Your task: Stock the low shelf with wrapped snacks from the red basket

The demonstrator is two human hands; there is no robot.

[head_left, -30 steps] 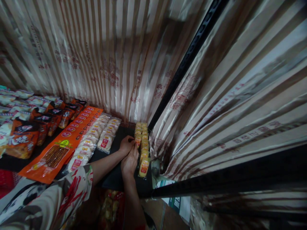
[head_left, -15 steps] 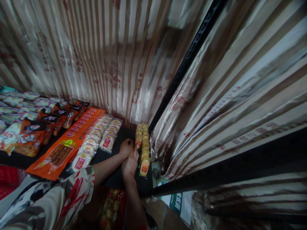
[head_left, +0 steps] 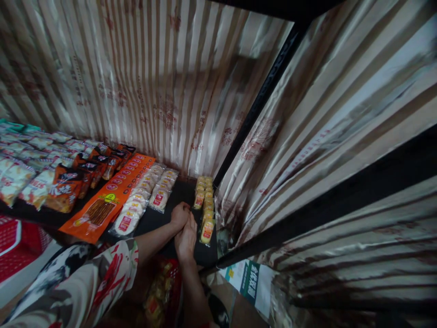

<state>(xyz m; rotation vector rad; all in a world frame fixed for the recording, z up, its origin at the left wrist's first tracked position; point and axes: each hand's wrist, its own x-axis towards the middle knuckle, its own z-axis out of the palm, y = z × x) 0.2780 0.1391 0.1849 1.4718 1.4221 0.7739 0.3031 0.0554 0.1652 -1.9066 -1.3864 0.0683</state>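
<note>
Low centre of the frame: a red basket (head_left: 164, 291) of snack packs sits below the shelf edge. Above it, the right hand (head_left: 186, 238) and left hand (head_left: 179, 214) meet on the black shelf (head_left: 160, 221), fingers curled and touching each other; whether they pinch anything cannot be told. Just right of the hands lies a row of yellow packets (head_left: 205, 207), running back toward the striped backing (head_left: 164, 86). Left of centre lie white packets (head_left: 143, 200), then long orange packets (head_left: 112, 193). Dark orange bags (head_left: 66, 189) fill the left edge.
</note>
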